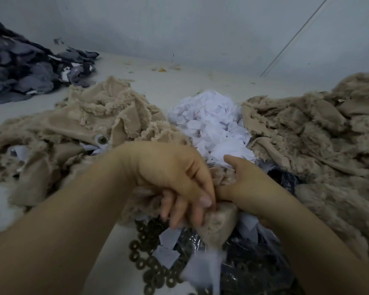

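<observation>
Both my hands meet over a frayed beige cloth piece (218, 223) at the frame's centre. My left hand (175, 177) lies across the top with its fingers curled down round the cloth's upper edge. From the right side my right hand (243, 184) grips the same piece, thumb raised. Below the hands lie several dark metal rings (149, 271), small white cloth squares (166, 255) and a dark plastic bag (254, 273).
A heap of frayed beige cloth (90, 122) spreads to the left and another beige heap (320, 141) to the right. White scraps (211, 122) are piled between them. A grey-blue cloth pile (26, 71) lies at the far left by the wall (200, 28).
</observation>
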A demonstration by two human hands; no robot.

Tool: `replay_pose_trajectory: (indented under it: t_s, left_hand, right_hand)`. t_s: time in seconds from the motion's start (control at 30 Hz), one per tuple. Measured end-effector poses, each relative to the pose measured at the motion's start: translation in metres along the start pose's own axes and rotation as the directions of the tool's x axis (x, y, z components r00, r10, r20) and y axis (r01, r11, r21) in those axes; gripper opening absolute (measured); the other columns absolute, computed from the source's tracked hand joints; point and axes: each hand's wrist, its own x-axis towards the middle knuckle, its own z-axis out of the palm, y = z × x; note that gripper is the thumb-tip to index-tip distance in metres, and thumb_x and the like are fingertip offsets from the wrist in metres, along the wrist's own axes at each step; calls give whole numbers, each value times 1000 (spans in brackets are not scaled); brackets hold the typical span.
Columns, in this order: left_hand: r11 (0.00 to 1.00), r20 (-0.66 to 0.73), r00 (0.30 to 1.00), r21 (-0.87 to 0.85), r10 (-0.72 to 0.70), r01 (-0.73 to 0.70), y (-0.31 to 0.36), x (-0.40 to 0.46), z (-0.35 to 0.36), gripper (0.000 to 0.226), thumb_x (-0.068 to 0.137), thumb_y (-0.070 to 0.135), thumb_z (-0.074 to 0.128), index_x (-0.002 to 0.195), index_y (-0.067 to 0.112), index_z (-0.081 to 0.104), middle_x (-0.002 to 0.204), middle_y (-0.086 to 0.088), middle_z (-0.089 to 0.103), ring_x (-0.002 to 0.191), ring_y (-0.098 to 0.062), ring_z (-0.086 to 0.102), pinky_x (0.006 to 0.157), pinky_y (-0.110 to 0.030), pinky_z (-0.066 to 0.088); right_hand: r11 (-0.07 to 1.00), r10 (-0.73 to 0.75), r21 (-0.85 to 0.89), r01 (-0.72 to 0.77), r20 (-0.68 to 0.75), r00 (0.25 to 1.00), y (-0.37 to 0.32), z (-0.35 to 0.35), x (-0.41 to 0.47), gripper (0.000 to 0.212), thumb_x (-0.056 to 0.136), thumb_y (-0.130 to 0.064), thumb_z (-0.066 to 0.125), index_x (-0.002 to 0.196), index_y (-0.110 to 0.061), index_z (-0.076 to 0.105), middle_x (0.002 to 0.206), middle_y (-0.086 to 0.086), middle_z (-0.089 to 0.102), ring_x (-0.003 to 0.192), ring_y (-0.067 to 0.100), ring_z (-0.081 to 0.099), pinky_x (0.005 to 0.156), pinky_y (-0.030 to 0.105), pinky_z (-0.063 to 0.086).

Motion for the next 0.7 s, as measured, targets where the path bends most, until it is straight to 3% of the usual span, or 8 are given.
replay_pose_trajectory:
  t_s: [0.07,0.13,0.2,0.27,0.33,0.5,0.6,0.7]
  left_hand:
    - [992,-384,923,124,13,38,-2,19,3,8,91,9,65,85,5,70,61,-3,70,39,-10,58,37,-19,45]
    - [976,-738,664,209,122,53,-5,44,2,10,88,8,68,78,10,70,51,5,63,35,-4,51,36,-15,37]
    - [955,-829,524,282,196,89,-8,65,-6,9,87,11,69,95,13,70,73,6,66,52,1,56,47,-13,41]
    - [917,-798,568,357,201,177,-11,82,-14,38,88,18,70,125,16,61,102,6,59,84,-5,56,68,-13,41]
    - [910,-787,592,359,177,206,-12,93,-19,41,90,18,68,130,17,58,107,5,52,93,-9,52,78,-16,39]
    - [926,-829,513,344,223,153,-10,94,-24,9,88,1,63,83,7,66,81,-2,64,69,-11,57,64,-24,49]
    - [979,-868,467,201,168,21,-9,90,-22,15,91,2,59,78,8,61,72,-6,64,56,-15,58,56,-29,51]
    - [991,-886,459,8,69,-133,-5,85,-18,21,97,0,47,79,10,50,79,-15,67,59,-22,59,47,-28,49]
  right_hand:
    - [1000,-4,-15,4,-22,1000,-1,0,-1,94,76,-14,82,154,-22,30,139,-3,49,103,8,51,60,7,40]
    - [999,-4,-36,2,-44,999,0,0,-1,85,76,-15,81,149,-23,38,121,-5,53,99,11,56,69,19,50]
    - [999,1,-39,-3,-63,998,0,0,-1,79,77,-16,80,145,-25,40,113,-5,51,97,13,57,68,23,50]
    - [1000,-9,-27,7,-68,998,2,0,0,78,77,-15,79,144,-25,39,117,-3,55,95,13,59,67,24,50]
    - [999,-27,-28,25,-70,997,2,-1,1,81,78,-14,78,147,-26,36,124,-4,55,89,9,57,66,22,50]
    - [996,-38,-81,30,-94,995,3,-2,4,102,79,-16,76,158,-26,13,139,-2,45,72,-3,41,57,10,41]
    - [1000,4,-18,-5,-72,997,4,-2,6,87,78,-14,77,152,-22,30,105,-14,51,72,0,46,55,8,44]
    - [1000,22,-17,-23,-63,998,5,-2,7,70,77,-12,78,138,-19,43,101,-5,54,81,6,50,74,26,52]
